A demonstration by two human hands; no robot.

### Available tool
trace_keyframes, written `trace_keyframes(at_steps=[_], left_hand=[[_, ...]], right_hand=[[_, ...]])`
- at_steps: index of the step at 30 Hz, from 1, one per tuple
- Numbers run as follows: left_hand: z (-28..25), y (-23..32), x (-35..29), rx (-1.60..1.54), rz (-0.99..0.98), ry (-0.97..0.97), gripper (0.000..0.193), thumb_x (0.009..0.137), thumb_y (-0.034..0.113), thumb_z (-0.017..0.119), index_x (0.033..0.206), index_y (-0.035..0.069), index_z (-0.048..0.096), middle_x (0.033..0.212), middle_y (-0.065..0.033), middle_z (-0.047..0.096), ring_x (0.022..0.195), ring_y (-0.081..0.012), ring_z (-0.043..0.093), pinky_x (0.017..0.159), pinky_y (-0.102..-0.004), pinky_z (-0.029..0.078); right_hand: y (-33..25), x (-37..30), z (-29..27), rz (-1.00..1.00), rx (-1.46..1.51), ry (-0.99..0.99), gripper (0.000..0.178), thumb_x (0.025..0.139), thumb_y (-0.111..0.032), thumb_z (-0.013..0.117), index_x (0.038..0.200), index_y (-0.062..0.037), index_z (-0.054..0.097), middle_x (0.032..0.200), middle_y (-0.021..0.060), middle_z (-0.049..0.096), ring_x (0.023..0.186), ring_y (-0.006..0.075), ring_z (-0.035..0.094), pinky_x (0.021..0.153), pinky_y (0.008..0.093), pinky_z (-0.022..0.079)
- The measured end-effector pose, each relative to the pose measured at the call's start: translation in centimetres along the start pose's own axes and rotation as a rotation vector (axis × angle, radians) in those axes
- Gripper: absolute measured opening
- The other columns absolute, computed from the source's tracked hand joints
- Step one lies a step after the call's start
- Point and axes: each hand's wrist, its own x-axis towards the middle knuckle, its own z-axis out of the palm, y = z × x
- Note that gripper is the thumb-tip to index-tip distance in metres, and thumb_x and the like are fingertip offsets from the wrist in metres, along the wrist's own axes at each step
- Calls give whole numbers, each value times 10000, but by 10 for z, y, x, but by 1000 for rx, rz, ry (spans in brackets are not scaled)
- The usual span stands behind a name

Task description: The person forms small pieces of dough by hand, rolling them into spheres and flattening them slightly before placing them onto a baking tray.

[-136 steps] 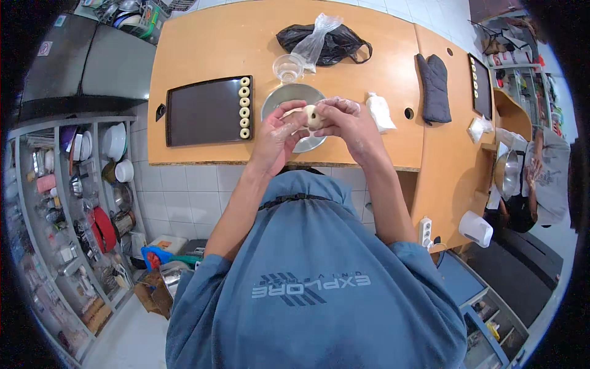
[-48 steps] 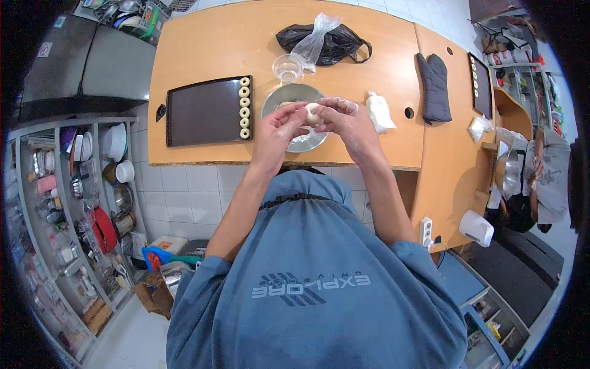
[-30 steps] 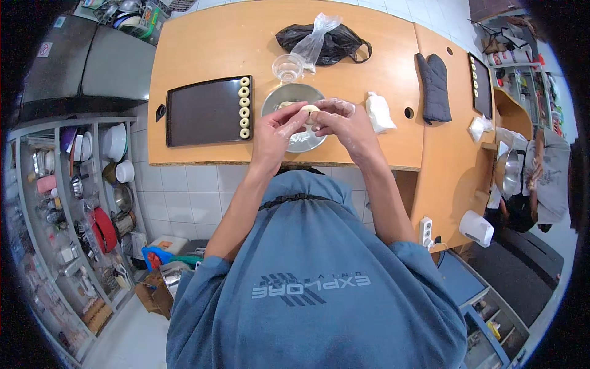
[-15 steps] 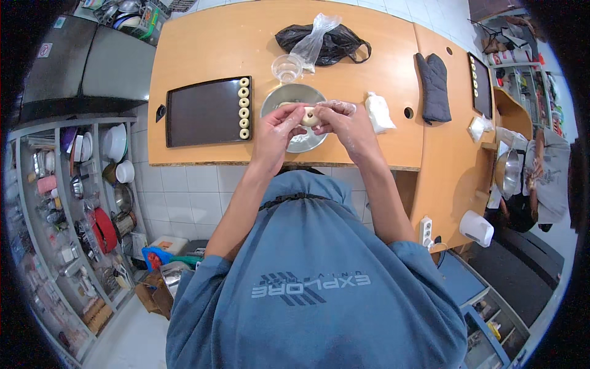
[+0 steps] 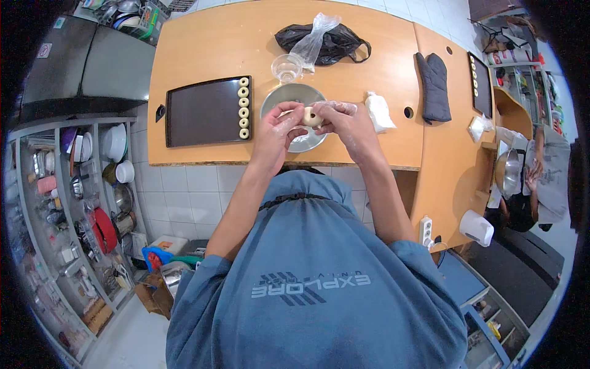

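Holds a dough ring [image 5: 311, 117] in the air above the bowl [image 5: 294, 91], with the hole in view. Pinches its left side with the left hand [image 5: 278, 130], fingers clamped on the dough, and its right side with the right hand [image 5: 345, 122], fingers likewise clamped, thumb close to the hole. Shows white powder on both, most plainly on the right.

Just beyond the bowl, on the desk [image 5: 369, 150], a clear cup [image 5: 287, 69], near a clear bag [image 5: 316, 40] laid over a black bag [image 5: 338, 54]. Left of the bowl, a dark tray [image 5: 203, 114] with six rings [image 5: 244, 107] in one row along the side nearest the bowl. Just right of the bowl, a white packet [image 5: 380, 112]; farther right, a dark mitt [image 5: 436, 89]. Well to the right of the bowl, a second tray [image 5: 484, 83] with more rings in a row, and nearby a small white bag [image 5: 476, 129]. Farthest right of the bowl, a co-worker [image 5: 553, 178] with a metal basin [image 5: 509, 172].
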Motion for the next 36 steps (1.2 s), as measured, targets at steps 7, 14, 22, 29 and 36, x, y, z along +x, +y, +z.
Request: trace_keyframes(at_steps=[7,14,22,29,36], left_hand=[[-11,-4,4,29,-1,-54,147,1002,137,608,1119,57,646,1090,-51,689,970,-127,656,797,-296,556],[-10,-4,4,36,5,-49,135,997,139,616,1094,54,658,1069,-48,691,960,-124,658,787,-298,569],[-10,-3,4,59,7,-51,135,995,141,622,1095,57,657,1063,-40,691,953,-122,657,793,-297,566],[-9,-2,3,37,-3,-39,135,984,157,645,1085,68,658,1047,-36,693,952,-118,656,784,-289,554],[-9,-5,4,51,-11,-19,131,983,164,652,1073,68,653,1046,-46,696,932,-123,663,785,-295,555]], right_hand=[[-2,1,-1,-11,42,-22,222,924,-130,675,1054,46,708,893,102,712,717,147,681,646,259,579],[-3,1,0,7,68,5,219,919,-126,677,1064,36,699,880,109,707,707,146,686,613,252,574],[4,5,-4,-34,-45,-14,189,895,-113,695,1043,3,711,899,88,718,708,135,687,627,253,561],[-6,0,0,9,22,27,162,874,-108,710,995,0,713,841,77,717,721,134,686,635,263,555],[5,5,-2,-77,-104,12,220,870,-138,715,998,41,712,864,110,731,738,146,699,608,262,547]])
